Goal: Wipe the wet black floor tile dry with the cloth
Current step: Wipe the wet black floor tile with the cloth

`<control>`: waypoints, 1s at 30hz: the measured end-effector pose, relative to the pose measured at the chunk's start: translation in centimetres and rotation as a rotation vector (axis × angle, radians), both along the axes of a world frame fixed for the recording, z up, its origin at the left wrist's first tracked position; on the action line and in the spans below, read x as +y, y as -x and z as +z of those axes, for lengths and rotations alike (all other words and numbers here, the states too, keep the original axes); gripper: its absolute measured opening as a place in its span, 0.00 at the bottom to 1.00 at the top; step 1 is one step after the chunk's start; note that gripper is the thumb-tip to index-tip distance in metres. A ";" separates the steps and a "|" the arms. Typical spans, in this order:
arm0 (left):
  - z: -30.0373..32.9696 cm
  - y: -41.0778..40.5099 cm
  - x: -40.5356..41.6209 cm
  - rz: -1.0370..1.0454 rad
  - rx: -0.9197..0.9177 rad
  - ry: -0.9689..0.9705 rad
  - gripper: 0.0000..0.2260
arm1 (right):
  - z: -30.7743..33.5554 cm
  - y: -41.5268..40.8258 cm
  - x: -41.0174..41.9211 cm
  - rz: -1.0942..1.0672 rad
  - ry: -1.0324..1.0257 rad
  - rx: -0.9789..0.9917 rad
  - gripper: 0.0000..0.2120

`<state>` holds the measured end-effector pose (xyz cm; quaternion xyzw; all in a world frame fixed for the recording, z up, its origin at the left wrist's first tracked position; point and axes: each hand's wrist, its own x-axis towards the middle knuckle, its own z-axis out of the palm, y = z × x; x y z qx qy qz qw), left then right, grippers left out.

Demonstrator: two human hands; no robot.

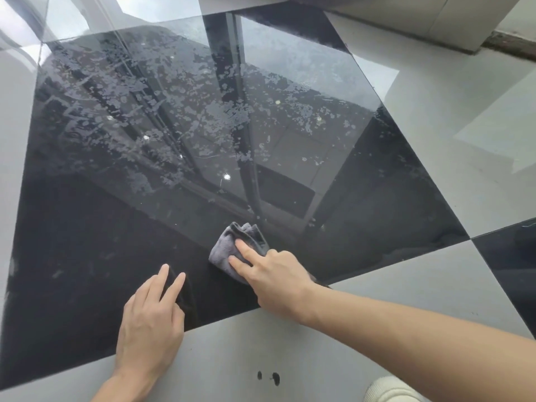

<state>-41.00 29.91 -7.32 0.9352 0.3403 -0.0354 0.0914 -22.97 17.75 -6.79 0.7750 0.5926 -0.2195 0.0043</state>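
A large glossy black floor tile (121, 227) fills most of the view. Its far half is speckled with pale water blotches and streaks, and its near part looks darker and smoother. A crumpled grey cloth (229, 242) lies on the tile close to its near edge. My right hand (275, 280) presses flat on the cloth with fingers stretched over it. My left hand (150, 320) rests palm down across the tile's near edge, fingers apart, holding nothing.
Grey tiles (261, 358) surround the black one, with two small dark spots (269, 377) on the near grey tile. Another black tile (510, 262) shows at the right edge. A white shoe tip (391, 391) is at bottom right. A pale wall base (406, 21) runs along the top right.
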 end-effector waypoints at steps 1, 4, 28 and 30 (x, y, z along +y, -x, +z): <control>0.1 0.0 0.0 0.002 0.003 0.008 0.22 | 0.1 0.2 1.1 0.009 -0.003 -0.016 0.31; 0.4 -0.1 0.0 -0.009 0.009 0.019 0.23 | 0.4 -0.1 3.9 -0.013 -0.023 -0.066 0.29; 1.7 -1.6 -1.0 -0.096 -0.006 0.020 0.27 | -1.1 -8.1 -19.1 -0.638 0.178 -0.299 0.37; 1.9 -2.2 -1.3 -0.126 -0.022 0.023 0.26 | -0.9 -8.7 -20.5 -0.647 0.191 -0.324 0.37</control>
